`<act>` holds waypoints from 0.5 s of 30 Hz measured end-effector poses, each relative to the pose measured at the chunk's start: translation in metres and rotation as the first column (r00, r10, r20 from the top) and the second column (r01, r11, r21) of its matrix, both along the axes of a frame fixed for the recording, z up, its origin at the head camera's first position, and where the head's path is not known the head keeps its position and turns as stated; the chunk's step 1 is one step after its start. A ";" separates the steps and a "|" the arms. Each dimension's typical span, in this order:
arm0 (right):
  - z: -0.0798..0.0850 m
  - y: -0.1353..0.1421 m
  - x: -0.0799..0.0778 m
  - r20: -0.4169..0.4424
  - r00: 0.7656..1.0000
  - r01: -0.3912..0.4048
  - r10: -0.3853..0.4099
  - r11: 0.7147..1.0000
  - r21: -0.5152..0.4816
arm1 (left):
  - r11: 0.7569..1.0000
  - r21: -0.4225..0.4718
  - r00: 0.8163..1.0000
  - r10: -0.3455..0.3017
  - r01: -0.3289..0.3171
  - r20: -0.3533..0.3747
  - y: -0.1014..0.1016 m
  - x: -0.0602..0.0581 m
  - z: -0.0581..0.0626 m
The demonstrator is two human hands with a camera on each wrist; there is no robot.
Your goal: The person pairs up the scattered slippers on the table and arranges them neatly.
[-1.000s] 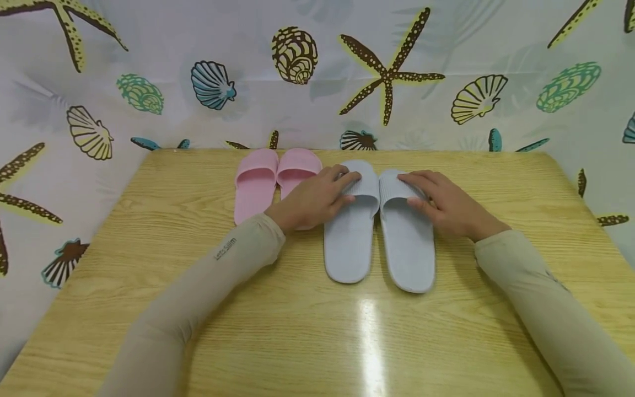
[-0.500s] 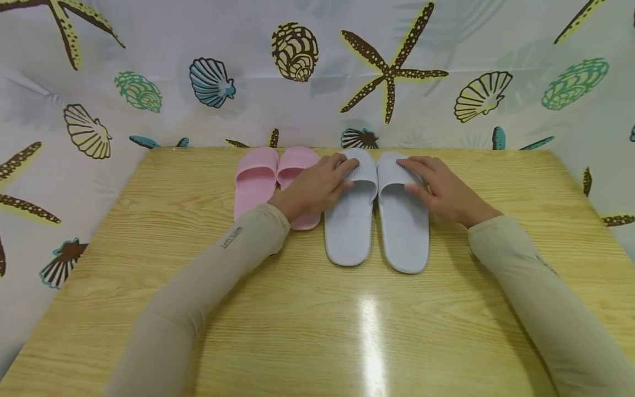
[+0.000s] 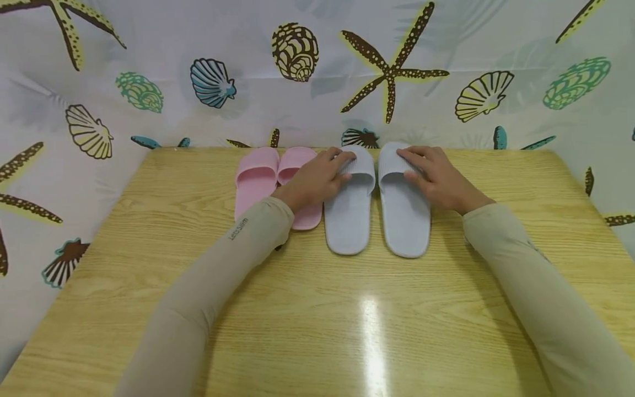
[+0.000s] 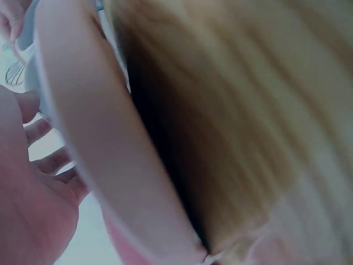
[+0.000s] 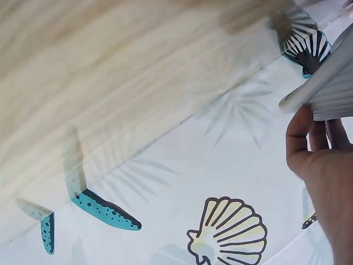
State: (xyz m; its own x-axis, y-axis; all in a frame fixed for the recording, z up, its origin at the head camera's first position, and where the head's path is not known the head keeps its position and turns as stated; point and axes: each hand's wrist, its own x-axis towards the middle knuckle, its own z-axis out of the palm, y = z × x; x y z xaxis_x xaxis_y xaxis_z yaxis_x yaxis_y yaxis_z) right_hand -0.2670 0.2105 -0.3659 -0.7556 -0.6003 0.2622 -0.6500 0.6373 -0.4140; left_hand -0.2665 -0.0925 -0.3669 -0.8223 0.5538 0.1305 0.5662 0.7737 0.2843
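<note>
Two pale grey slide slippers lie side by side on the wooden table, toes against the back. My left hand (image 3: 317, 179) grips the strap of the left grey slipper (image 3: 348, 226), fingers on top and thumb near the opening. On the right grey slipper (image 3: 407, 226), my right hand (image 3: 439, 179) holds the outer side of the strap in the same way. In the right wrist view, curled fingers (image 5: 300, 135) meet the edge of the grey slipper (image 5: 336, 88). The left wrist view shows my left hand (image 4: 38, 182) close beside a blurred pale band.
A pair of pink slippers stands left of the grey ones: the left pink slipper (image 3: 250, 193) and the right pink slipper (image 3: 308, 218), partly covered by my left hand. Behind the wooden table (image 3: 297, 320) hangs a white cloth (image 3: 327, 99) printed with shells and starfish.
Both grey slippers have slid away from me toward the back edge, under my hands. Their toes now sit about level with the pink pair, and a narrow gap has opened between them.
</note>
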 end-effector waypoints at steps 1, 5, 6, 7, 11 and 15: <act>0.000 -0.001 -0.001 -0.001 1.000 -0.002 0.002 1.000 0.001 | 1.000 0.002 1.000 0.006 -0.006 0.002 0.000 -0.002 0.000; 0.001 -0.003 -0.005 0.005 1.000 -0.005 0.005 1.000 0.014 | 1.000 -0.003 1.000 0.012 -0.012 0.021 0.002 -0.005 -0.001; 0.001 -0.003 -0.007 0.009 1.000 -0.004 0.003 1.000 0.020 | 1.000 -0.011 1.000 0.010 -0.010 0.024 0.003 -0.006 -0.001; 0.000 -0.003 -0.008 0.015 1.000 0.002 -0.002 1.000 0.030 | 1.000 -0.020 1.000 0.009 -0.008 0.027 0.003 -0.006 -0.001; 0.000 -0.003 -0.013 0.035 0.999 0.012 -0.014 0.998 0.068 | 0.998 -0.061 0.999 0.009 -0.007 0.033 0.006 -0.009 -0.001; -0.001 -0.003 -0.017 0.080 0.996 0.027 -0.034 0.995 0.095 | 0.995 -0.096 0.999 0.016 -0.012 0.036 0.009 -0.012 -0.003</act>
